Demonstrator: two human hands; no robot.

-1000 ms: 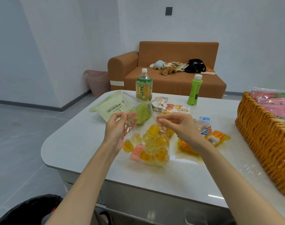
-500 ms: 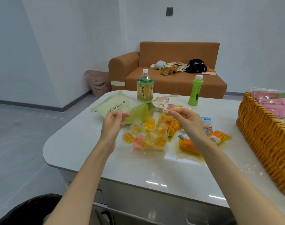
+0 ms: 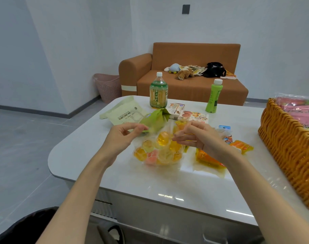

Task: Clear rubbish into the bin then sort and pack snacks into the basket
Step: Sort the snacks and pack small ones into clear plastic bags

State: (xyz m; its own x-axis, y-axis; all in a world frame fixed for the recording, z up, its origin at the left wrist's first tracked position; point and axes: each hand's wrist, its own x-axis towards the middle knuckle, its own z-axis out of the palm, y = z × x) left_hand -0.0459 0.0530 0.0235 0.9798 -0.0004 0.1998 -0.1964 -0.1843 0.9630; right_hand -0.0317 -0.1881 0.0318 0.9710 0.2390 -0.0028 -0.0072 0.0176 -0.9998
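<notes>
A clear bag of yellow, orange and pink jelly cups (image 3: 159, 152) lies on the white table (image 3: 167, 187) in front of me. My left hand (image 3: 122, 138) pinches the bag's top left edge, next to a crumpled green wrapper (image 3: 154, 120). My right hand (image 3: 201, 138) pinches the top right edge, fingers curled. A woven orange basket (image 3: 291, 152) stands at the right with a pink snack pack (image 3: 301, 110) inside. An orange sauce packet (image 3: 208, 159) lies under my right wrist.
A pale green pouch (image 3: 123, 113), a tea bottle (image 3: 158, 92), a green bottle (image 3: 214, 95) and snack boxes (image 3: 194, 116) sit at the table's far side. A black bin bag (image 3: 26, 226) is at the lower left floor. A pink laundry basket (image 3: 108, 88) and brown sofa (image 3: 185, 80) stand behind.
The jelly bag was held up a second ago; it has come down flat on the table. Both hands have drawn closer together at its top edge.
</notes>
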